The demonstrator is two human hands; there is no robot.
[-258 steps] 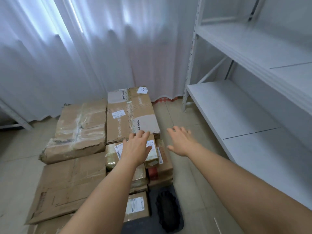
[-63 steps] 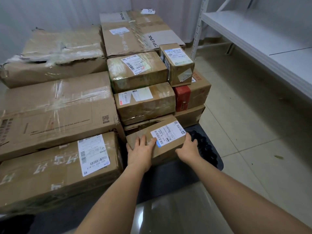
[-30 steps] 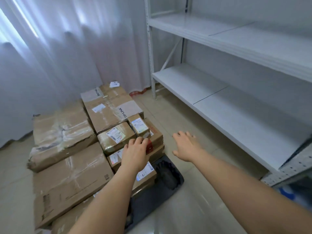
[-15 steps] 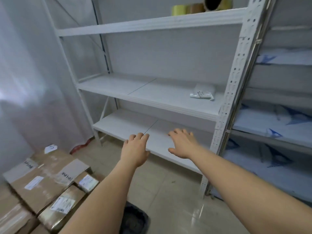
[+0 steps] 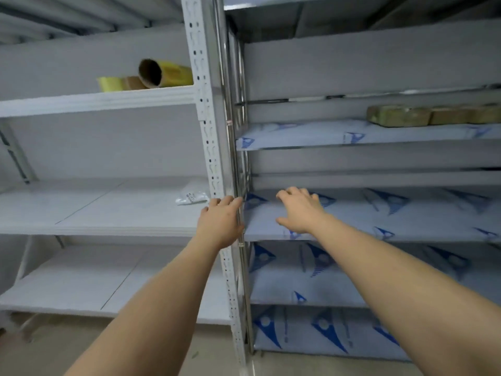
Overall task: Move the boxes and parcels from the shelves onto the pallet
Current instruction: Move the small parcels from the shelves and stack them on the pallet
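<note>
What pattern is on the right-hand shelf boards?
White film printed with repeating blue triangle logos, seen in the head view.

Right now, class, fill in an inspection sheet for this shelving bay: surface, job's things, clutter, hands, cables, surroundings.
Surface: white shelf boards on the left; film-covered shelves with blue triangle logos on the right.
Job's things: small white plastic parcel on the left middle shelf; brown taped parcels on the right upper shelf.
Clutter: yellow tape rolls and cardboard tubes on the left top shelf.
Hands: left hand open, in front of the perforated upright; right hand open over the film-covered shelf; both hold nothing.
Cables: nothing seen.
Surroundings: grey wall behind; floor at the bottom edge.
</note>
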